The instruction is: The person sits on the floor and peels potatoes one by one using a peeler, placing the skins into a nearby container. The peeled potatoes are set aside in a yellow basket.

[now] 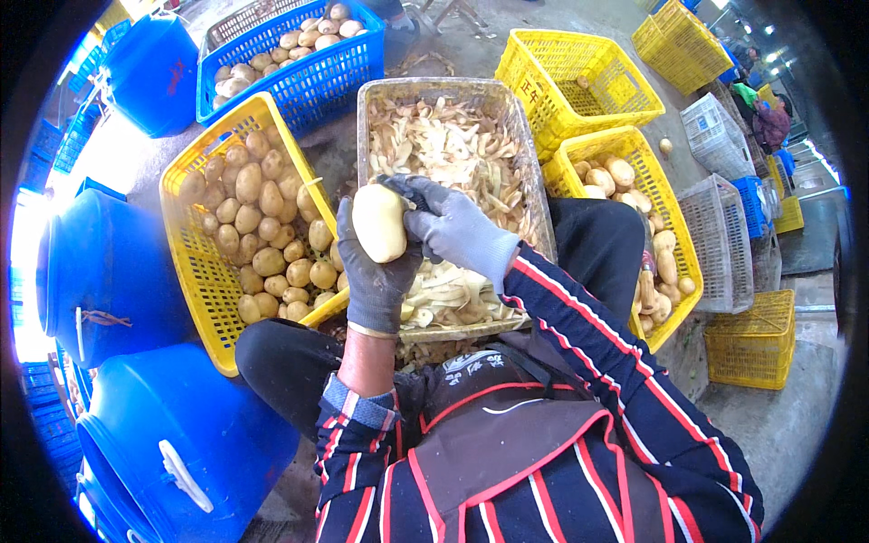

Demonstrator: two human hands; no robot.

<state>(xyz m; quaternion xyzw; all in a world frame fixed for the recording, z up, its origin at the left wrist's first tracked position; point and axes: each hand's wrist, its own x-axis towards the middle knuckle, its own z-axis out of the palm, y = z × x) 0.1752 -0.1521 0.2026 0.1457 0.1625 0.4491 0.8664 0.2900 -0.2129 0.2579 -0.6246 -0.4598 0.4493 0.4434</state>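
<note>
A pale, mostly peeled potato (379, 222) rests upright in my left hand (380, 278), which wears a dark grey glove. My right hand (451, 220), in a lighter grey glove with dark fingertips, curls against the potato's right side. Any tool inside those fingers is hidden by the glove. Both hands are above a long, dirty tub (536, 163) heaped with potato peelings (448, 139). Left of the tub, a yellow crate (183, 271) contains many unpeeled potatoes (261, 197). On the right, another yellow crate (682, 271) holds peeled potatoes (619, 171).
Blue plastic barrels (190, 434) stand along my left. A blue crate (292, 95) of potatoes is beyond the tub. At upper right is a yellow crate (577, 75) with a small piece inside. A loose potato (665, 146) lies on the floor. A person (772, 122) sits farther right.
</note>
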